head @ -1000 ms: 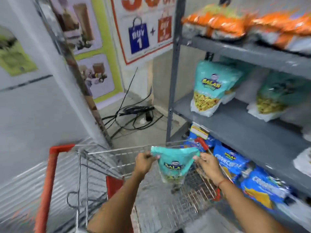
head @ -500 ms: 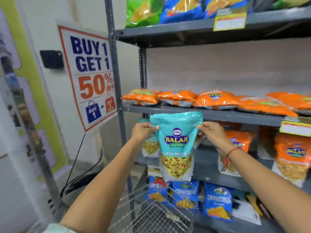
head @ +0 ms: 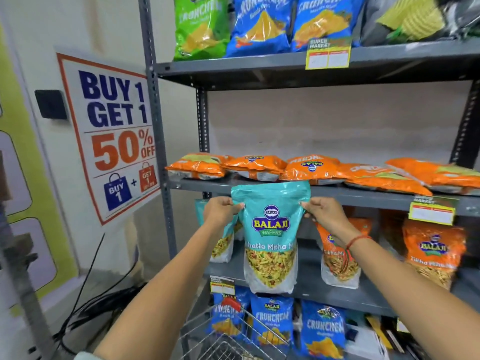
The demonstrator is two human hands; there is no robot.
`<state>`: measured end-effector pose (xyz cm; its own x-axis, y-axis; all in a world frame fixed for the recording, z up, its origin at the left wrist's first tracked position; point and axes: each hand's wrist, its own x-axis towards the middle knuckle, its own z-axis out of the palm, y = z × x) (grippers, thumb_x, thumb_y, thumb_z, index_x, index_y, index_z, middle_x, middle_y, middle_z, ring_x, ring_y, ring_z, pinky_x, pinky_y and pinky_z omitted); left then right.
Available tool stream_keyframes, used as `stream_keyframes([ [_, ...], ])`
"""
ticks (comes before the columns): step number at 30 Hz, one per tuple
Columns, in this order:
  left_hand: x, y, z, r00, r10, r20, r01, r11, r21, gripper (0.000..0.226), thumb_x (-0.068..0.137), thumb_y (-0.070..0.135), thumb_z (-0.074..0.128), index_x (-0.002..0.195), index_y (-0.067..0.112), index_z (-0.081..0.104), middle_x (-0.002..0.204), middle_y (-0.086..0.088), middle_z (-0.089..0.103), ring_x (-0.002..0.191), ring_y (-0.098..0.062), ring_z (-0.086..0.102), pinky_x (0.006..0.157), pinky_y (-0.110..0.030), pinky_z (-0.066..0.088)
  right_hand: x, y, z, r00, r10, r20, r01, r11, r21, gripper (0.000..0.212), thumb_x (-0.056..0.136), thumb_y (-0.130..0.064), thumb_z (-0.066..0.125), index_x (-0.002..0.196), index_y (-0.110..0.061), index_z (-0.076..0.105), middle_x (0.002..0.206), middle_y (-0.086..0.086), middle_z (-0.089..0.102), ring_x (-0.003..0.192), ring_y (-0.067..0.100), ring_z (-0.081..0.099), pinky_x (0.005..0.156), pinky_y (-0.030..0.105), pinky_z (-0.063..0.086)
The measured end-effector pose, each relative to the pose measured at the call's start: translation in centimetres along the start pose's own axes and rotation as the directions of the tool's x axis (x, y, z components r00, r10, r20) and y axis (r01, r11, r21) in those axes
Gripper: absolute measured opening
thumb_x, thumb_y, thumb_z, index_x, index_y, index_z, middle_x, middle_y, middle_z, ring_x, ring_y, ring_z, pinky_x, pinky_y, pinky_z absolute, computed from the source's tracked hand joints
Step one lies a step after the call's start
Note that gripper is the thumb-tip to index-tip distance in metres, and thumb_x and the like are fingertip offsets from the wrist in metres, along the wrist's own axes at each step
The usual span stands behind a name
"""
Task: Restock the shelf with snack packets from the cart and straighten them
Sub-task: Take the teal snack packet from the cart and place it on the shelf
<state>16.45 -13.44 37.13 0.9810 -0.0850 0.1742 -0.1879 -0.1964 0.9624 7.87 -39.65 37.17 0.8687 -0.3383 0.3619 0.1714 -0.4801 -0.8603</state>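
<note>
1. Carrying a teal packet toward the rack is the step in hand, by my reading: it hangs upright in the air, label facing the wearer, in front of the middle shelf and not yet resting on it.
2. The left hand pinches the packet's upper left edge between thumb and fingers; the right hand pinches the upper right edge the same way. Both grips are pressed onto the film, with the packet's bulk hanging below them.
3. Both forearms reach up and forward, the wrists roughly level with each other. A red thread bracelet sits on the right wrist.
4. Just behind the left grip stands another teal packet on the same shelf. Below and behind the right grip stands an orange packet, with a bare stretch of shelf between the two.
5. The next move likely calls for pushing the packet forward into that gap, setting its base down flat, and letting go only once it stands beside its teal match, label outward.
6. Above the grips, flat orange bags lie on the higher shelf. Below the hanging packet, the wire cart corner shows in front of blue bags.
</note>
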Motion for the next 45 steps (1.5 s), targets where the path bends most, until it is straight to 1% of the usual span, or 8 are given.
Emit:
stream_keyframes([
  [9, 4.7, -5.8, 5.0, 0.983, -0.177, 0.042, 0.179, 0.981, -0.071, 0.048, 0.073, 0.017, 0.077, 0.033, 0.020, 0.049, 0.041, 0.005, 0.055, 0.043, -0.013, 0.052, 0.055, -0.026, 0.043, 2.8, 6.2, 2.7, 0.991, 0.133, -0.015, -0.132, 0.991, 0.024, 0.019, 0.088, -0.018, 0.059, 0.074, -0.014, 0.071, 0.074, 0.007, 0.072, 0.064, 0.013, 0.065, 0.050, 0.012, 0.046],
  [14, 11.0, -11.2, 9.0, 0.969, -0.235, 0.074, 0.242, 0.966, -0.093, 0.032, 0.052, 0.033, 0.082, 0.046, 0.020, 0.054, 0.080, -0.021, 0.074, 0.074, -0.036, 0.070, 0.079, -0.046, 0.057, 5.9, 10.2, 3.6, 0.981, 0.192, -0.038, -0.192, 0.981, 0.010, 0.022, 0.088, -0.020, 0.060, 0.068, -0.022, 0.069, 0.079, 0.003, 0.074, 0.068, 0.009, 0.068, 0.050, 0.013, 0.046],
  [17, 11.7, -10.9, 11.0, 0.962, -0.266, 0.068, 0.273, 0.952, -0.140, 0.027, 0.067, 0.020, 0.082, 0.060, 0.016, 0.056, 0.087, -0.018, 0.071, 0.079, -0.027, 0.066, 0.086, -0.049, 0.057, 8.1, 13.2, 3.8, 0.973, 0.222, -0.059, -0.223, 0.975, 0.000, 0.019, 0.087, -0.024, 0.061, 0.071, -0.023, 0.070, 0.086, 0.001, 0.076, 0.072, 0.009, 0.070, 0.064, 0.028, 0.052],
  [27, 15.4, -13.6, 16.1, 0.960, -0.280, 0.016, 0.275, 0.929, -0.247, 0.023, 0.071, 0.012, 0.080, 0.062, 0.016, 0.059, 0.098, -0.017, 0.068, 0.086, -0.024, 0.058, 0.070, -0.033, 0.049, 11.9, 19.6, 4.8, 0.945, 0.317, -0.086, -0.299, 0.939, 0.170, 0.015, 0.090, -0.024, 0.058, 0.097, -0.018, 0.070, 0.108, 0.007, 0.072, 0.076, 0.014, 0.068, 0.060, 0.022, 0.046],
  [31, 15.7, -13.9, 17.1, 0.960, -0.257, 0.112, 0.280, 0.898, -0.339, 0.017, 0.078, 0.014, 0.074, 0.091, 0.005, 0.068, 0.110, -0.016, 0.070, 0.104, -0.027, 0.063, 0.073, -0.031, 0.048, 12.0, 20.3, 4.9, 0.938, 0.348, -0.006, -0.330, 0.896, 0.298, 0.006, 0.088, -0.025, 0.061, 0.093, -0.028, 0.063, 0.110, 0.005, 0.070, 0.089, 0.013, 0.064, 0.066, 0.026, 0.044],
  [37, 13.8, -19.7, 17.4, 0.894, -0.326, 0.306, 0.372, 0.923, -0.102, 0.091, 0.063, 0.013, 0.085, 0.140, 0.013, 0.036, 0.137, -0.007, 0.045, 0.130, -0.027, 0.042, 0.096, -0.036, 0.045, 9.7, 26.0, 7.4, 0.840, 0.450, 0.303, -0.518, 0.832, 0.201, 0.116, 0.052, -0.033, 0.090, 0.144, -0.021, 0.019, 0.137, 0.004, 0.045, 0.123, 0.022, 0.049, 0.101, 0.039, 0.045],
  [40, 12.1, -22.4, 18.0, 0.867, -0.375, 0.326, 0.385, 0.922, 0.037, 0.110, 0.052, 0.026, 0.091, 0.142, 0.016, 0.029, 0.143, -0.003, 0.041, 0.134, -0.026, 0.039, 0.106, -0.040, 0.041, 8.1, 28.8, 9.4, 0.787, 0.471, 0.399, -0.555, 0.823, 0.121, 0.099, 0.063, -0.008, 0.083, 0.141, -0.016, 0.023, 0.132, 0.002, 0.051, 0.113, 0.012, 0.054, 0.081, 0.019, 0.049],
  [45, 10.7, -25.8, 19.4, 0.912, -0.299, 0.279, 0.288, 0.954, 0.083, 0.056, 0.058, 0.035, 0.085, 0.107, 0.033, 0.057, 0.100, 0.012, 0.069, 0.103, -0.017, 0.064, 0.095, -0.043, 0.052, 7.2, 30.6, 11.6, 0.769, 0.491, 0.410, -0.578, 0.808, 0.116, 0.076, 0.066, -0.012, 0.080, 0.126, -0.027, 0.035, 0.132, 0.000, 0.054, 0.118, 0.014, 0.052, 0.102, 0.031, 0.041],
])
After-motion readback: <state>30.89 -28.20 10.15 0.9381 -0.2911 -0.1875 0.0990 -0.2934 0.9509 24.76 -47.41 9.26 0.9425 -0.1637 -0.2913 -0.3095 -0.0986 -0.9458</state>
